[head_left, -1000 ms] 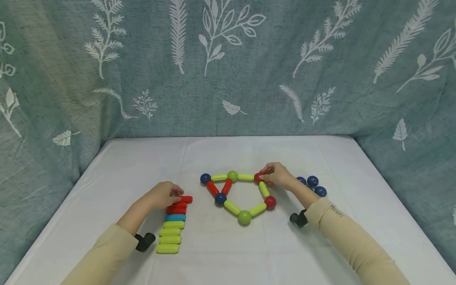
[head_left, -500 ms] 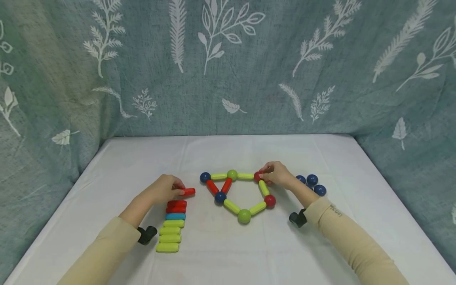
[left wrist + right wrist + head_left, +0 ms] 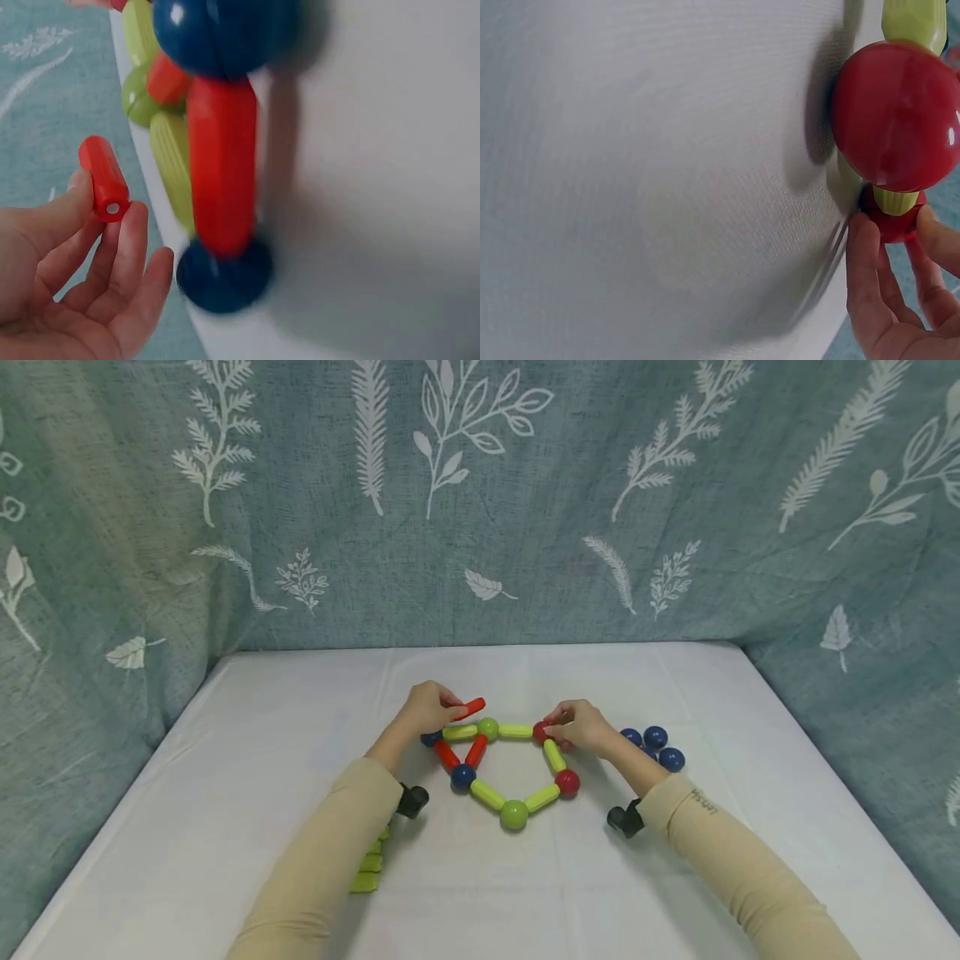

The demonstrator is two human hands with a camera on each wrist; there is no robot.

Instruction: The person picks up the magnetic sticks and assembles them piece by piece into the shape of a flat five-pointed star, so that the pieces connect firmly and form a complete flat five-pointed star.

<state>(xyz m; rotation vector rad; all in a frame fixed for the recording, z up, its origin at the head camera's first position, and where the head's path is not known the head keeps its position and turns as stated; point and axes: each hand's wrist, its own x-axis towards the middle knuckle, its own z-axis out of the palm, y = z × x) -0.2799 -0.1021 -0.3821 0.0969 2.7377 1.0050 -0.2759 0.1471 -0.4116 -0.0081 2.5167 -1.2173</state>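
My left hand [image 3: 427, 707] pinches a red rod [image 3: 472, 708] between thumb and fingers, over the far left side of a shape built of balls and rods. In the left wrist view, the end of the held red rod [image 3: 105, 178] shows a small silvery disc. That shape joins a near blue ball [image 3: 463, 777], a far green ball [image 3: 487, 728], a near green ball [image 3: 513, 815] and a right red ball [image 3: 567, 783] by green and red rods. At its far right corner my right hand [image 3: 581, 727] grips another red ball [image 3: 892, 217]. The left hand partly covers the far left blue ball [image 3: 431, 738].
Several loose blue balls [image 3: 671, 760] lie right of the right hand. Green rods [image 3: 371, 862] lie in a row at the left, mostly hidden under the left sleeve [image 3: 322, 852]. A leaf-patterned curtain [image 3: 480, 510] hangs behind the white table [image 3: 570, 893].
My left hand has lifted the red rod off the row and carried it right and away, over the built shape. My right hand keeps its grip on the red ball.
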